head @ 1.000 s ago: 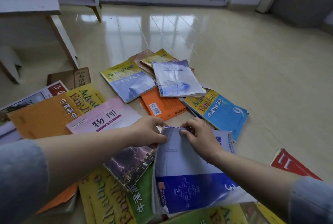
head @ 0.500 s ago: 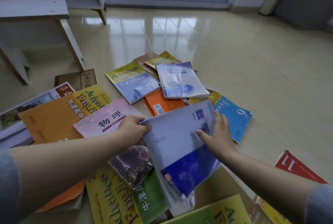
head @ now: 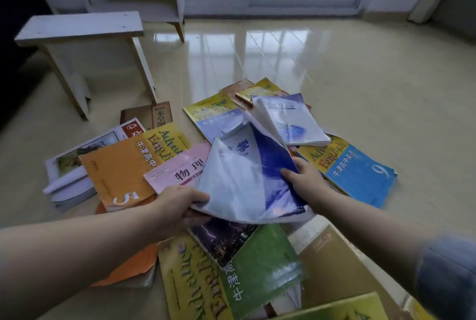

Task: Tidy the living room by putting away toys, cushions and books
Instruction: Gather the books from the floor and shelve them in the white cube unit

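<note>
Grasping the blue-and-white book [head: 239,180] mid-frame, the left grip [head: 177,207] pinches its lower-left corner, the right grip [head: 307,183] its right edge, above scattered books [head: 360,170].

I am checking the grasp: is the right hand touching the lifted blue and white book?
Touching. The head view shows the right hand gripping the right edge of the blue and white book, with no gap between them.

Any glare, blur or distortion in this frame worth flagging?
Head view: window glare streaks the glossy floor; the blue-and-white book, gripped by left hand and right hand, is motion-blurred; wide-angle lens bows the edges, corners darken; the title on the pink book reads clearly.
</note>
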Motion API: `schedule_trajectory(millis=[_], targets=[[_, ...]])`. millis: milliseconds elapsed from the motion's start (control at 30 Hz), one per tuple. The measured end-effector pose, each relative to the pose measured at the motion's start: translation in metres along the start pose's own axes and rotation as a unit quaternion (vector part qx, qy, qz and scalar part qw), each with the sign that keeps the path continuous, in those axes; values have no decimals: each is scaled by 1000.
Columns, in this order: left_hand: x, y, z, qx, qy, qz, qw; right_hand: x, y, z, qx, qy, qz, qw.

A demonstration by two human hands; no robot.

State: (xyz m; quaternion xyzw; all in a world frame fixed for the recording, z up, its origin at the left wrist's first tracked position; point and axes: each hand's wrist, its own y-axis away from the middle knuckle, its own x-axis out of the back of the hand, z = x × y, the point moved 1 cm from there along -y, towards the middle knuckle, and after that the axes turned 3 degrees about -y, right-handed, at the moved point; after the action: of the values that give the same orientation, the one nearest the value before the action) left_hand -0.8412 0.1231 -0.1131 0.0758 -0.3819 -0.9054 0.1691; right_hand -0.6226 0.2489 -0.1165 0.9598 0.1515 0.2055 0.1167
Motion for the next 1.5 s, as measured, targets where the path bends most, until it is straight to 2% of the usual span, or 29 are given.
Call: schedule_trajectory(millis=[100,233,300,433,533,600,700,800,833,933,967,1067,1233,1500], targets=[[12,-1,-5,19,-26,-10,999,-5,-2,-9,3,26,-95,995],[29,-7,-14,16,-59,69,996,-28,-1,-18,11,17,-152,988],[36,-9,-18,27,-92,92,991,-42,-6,-18,42,42,-151,987],[41,-10,-25,55,-109,105,987,-66,-28,-19,141,188,-74,969],[36,-14,-32,62,-110,107,986,-79,-38,-20,158,249,-63,954],[34,-17,-38,53,-168,106,979,-84,-41,-16,155,275,-62,947],[39,-22,-43,12,-302,110,947,-85,-47,-5,129,293,-59,946],[45,-25,-32,-92,-497,163,847,-79,-54,6,97,322,-53,940],[43,-28,-25,-127,-510,176,832,-75,-57,9,90,326,-46,940],[34,-35,-13,-196,-480,142,843,-67,-65,14,99,332,-4,938],[31,-39,-12,-203,-497,122,835,-63,-67,13,102,333,14,937],[20,-52,-11,-203,-568,86,793,-51,-80,8,115,344,62,930],[10,-68,-15,-152,-675,65,719,-35,-109,6,112,384,99,911],[-2,-92,-22,-140,-672,77,723,-46,-150,23,110,392,140,903]])
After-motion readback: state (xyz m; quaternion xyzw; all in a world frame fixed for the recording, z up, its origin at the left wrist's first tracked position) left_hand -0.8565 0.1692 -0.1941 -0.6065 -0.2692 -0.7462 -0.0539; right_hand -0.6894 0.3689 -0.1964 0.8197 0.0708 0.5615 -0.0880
